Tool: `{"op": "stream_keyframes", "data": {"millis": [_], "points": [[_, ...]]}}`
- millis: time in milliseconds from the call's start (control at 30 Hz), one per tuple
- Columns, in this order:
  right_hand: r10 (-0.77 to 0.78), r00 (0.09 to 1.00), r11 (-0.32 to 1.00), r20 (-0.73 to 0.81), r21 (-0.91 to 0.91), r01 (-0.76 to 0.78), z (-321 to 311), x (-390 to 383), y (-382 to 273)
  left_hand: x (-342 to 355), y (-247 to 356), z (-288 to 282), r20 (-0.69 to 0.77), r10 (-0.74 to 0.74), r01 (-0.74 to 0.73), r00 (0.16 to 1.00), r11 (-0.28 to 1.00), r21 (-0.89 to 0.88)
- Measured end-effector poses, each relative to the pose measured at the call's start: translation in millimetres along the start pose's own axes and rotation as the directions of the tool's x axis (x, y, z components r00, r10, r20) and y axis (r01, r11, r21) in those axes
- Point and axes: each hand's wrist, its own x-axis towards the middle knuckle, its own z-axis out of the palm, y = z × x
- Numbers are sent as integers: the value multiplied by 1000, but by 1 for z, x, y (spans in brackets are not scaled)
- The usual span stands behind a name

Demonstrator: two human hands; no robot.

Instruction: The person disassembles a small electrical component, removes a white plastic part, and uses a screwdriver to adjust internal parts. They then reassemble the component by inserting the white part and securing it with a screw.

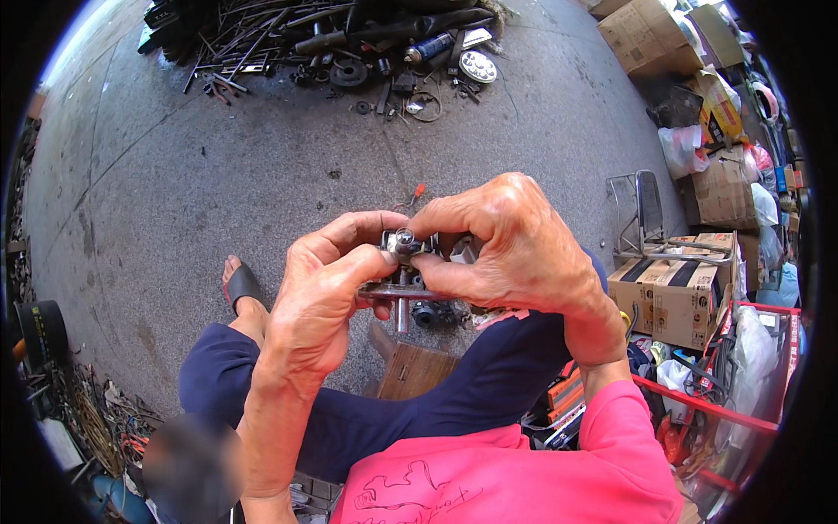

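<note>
Head view takes in two bare hands and, between them, one small dark metal assembly [404, 246] with a bright silver cylindrical shaft [401, 315] and a flat grey metal disc [384, 292] below its upper part. The assembly is held up over the lap, just above one brown wooden block [417, 370]. The left hand [305, 293] comes up from the lower edge, wrist nearly straight, its thumb and index fingertip pressed on the left side of the assembly. The right hand [515, 249] arches in from the right with the wrist bent and knuckles high, and its thumb and index fingertip pinch the opposite side. The finer pieces between the fingertips are partly covered, so their exact shape is hard to make out.

One black open-toed sandal [247, 286] shows on a foot at the left, beside the navy cloth trousers [358, 428]. Across the grey concrete floor [262, 166], near a heap of dark metal scrap, lie one blue cylindrical can [428, 49] and one white round disc with holes [477, 66]. To the right, one metal-framed folding chair with a black backrest [649, 203] rests on brown cardboard cartons [687, 306], near one red-rimmed crate [705, 405].
</note>
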Motion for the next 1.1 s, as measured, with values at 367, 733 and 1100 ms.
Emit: {"op": "stream_keyframes", "data": {"millis": [367,733,1100], "points": [[-31,1000,999,3,-31,31,0,-1,1,2,-7,-1,13,21,-21,1000,1000,16],[-31,995,988,-98,150,45,-3,0,-4,1,-5,1,-12,69,-68,998,997,41],[-44,999,997,-13,-68,43,0,0,-4,0,2,-2,46,25,-27,999,999,41]]}}
